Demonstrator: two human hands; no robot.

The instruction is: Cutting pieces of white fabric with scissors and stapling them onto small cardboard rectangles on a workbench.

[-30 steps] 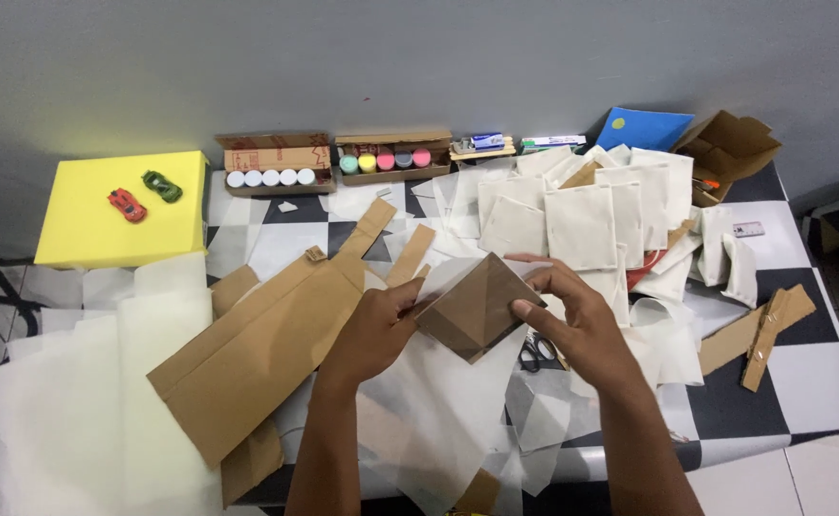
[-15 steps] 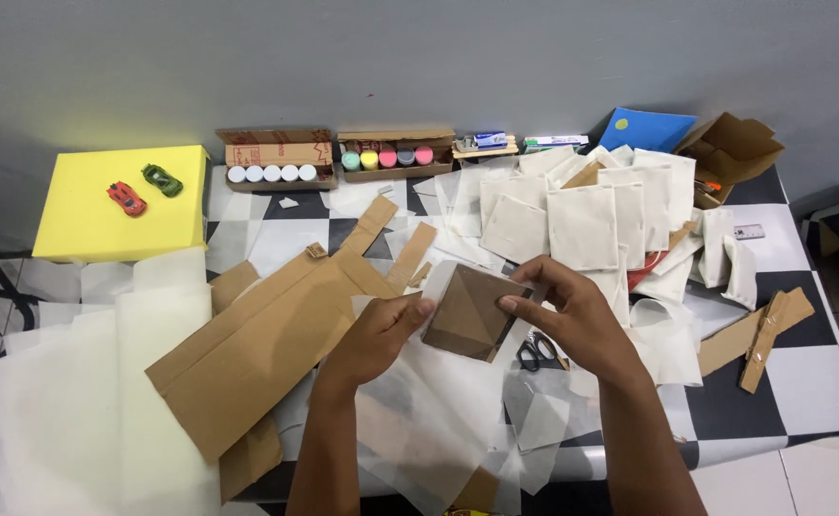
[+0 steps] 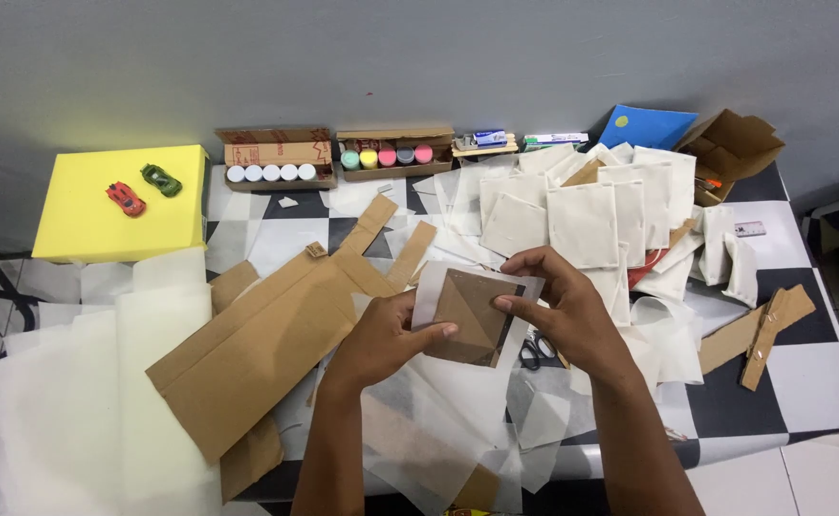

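Head view: both hands hold a brown cardboard pyramid shape over the checkered surface. My left hand and right hand now press white tissue paper against it; earlier it was bare.

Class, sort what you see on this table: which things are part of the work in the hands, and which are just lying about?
In hand:
left hand
right hand
brown cardboard square
white paper wrapped around it

Lying about:
toy cars
paint pots
scissors
large cardboard sheet
blue folder
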